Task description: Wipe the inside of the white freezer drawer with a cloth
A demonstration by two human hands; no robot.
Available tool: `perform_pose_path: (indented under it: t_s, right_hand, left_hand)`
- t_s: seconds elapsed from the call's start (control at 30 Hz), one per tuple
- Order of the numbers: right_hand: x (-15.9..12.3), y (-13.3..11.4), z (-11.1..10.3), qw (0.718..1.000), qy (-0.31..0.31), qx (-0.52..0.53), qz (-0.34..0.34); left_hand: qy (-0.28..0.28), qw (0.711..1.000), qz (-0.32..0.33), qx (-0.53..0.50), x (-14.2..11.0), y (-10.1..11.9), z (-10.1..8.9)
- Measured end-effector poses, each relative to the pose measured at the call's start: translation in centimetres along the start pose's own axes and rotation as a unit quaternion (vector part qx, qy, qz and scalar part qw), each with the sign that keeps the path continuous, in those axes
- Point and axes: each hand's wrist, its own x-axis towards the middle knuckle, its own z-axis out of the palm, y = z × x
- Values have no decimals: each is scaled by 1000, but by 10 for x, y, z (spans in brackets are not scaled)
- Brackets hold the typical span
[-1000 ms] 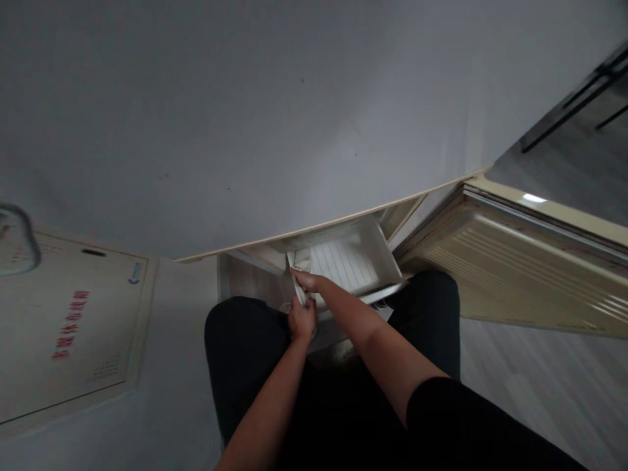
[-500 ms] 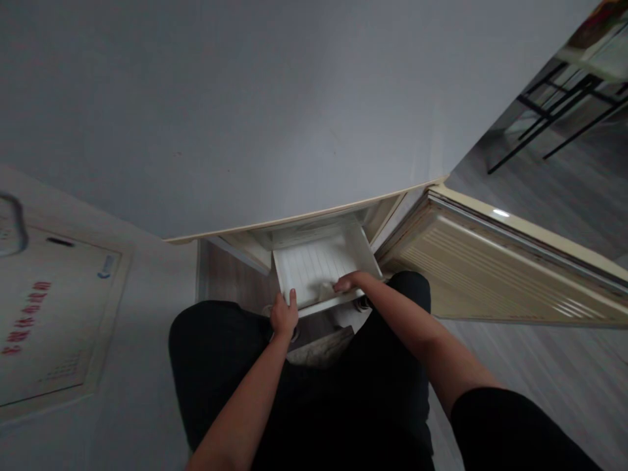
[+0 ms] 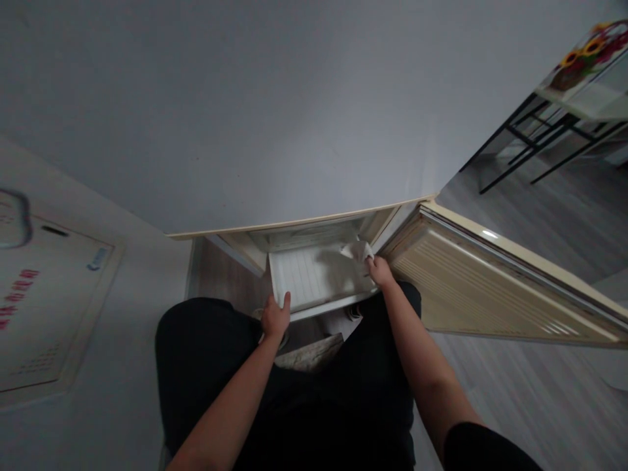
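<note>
Now left hand (image 3: 275, 318) meets drawer edge (image 3: 326, 306), right hand (image 3: 380, 270) grips cloth (image 3: 360, 250), room between.

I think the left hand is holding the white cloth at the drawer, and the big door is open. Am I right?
Not quite: the head view shows the right hand holding the white cloth at the drawer. The left hand is at its near left corner. The big door is open, as you said.

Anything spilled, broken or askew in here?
Nothing stands out: the white drawer is pulled out beside the open refrigerator door, the right hand holds a crumpled white cloth at the drawer's right side, and no spill or breakage shows.
</note>
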Motion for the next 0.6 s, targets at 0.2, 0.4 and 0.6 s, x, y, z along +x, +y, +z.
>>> perform_pose_path:
  t_s: [0.2,0.4,0.6]
  right_hand:
    - [0,-12,25,987,-2,-149,-59]
    - [40,-10,43,979,-41,-185,-80]
    - [87,-15,38,982,-32,-136,-128]
  left_hand:
    - [-7,1000,-4,-4,1,-1,1]
    - [-8,1000,-13,-11,2,-3,3]
    - [-2,1000,-13,-7,1,-3,4]
